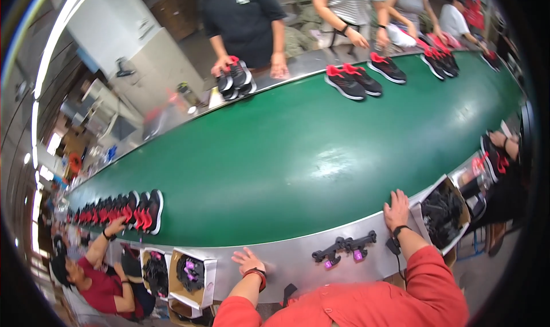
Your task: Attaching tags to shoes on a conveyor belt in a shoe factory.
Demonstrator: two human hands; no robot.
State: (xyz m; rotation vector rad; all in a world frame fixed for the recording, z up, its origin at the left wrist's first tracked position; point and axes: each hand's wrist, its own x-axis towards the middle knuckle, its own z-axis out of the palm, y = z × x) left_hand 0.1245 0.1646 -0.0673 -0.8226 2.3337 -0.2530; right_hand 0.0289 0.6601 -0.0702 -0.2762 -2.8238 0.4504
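Note:
My left hand (249, 261) rests on the metal ledge (269, 275) with its fingers spread and nothing in them. Further right, my right hand (396, 211) lies at the ledge's rim beside the green conveyor belt (258, 155), fingers stretched out and holding nothing. Between both hands, two black plastic pieces with purple tags (344, 248), shaped like shoe trees, lie on the ledge. An open box (463, 204) of similar black pieces stands just right of my right hand. Left of my left hand is another carton (209, 278) with black and purple pieces.
Black-and-red sneakers (344, 85) stand along the belt's far side, and a row of sneakers (152, 212) lines its left end. Across the belt, a person in black (243, 23) touches stacked shoes (235, 80). A co-worker in dark red (106, 284) reaches toward the row. Another person's hand (498, 139) holds a shoe at right.

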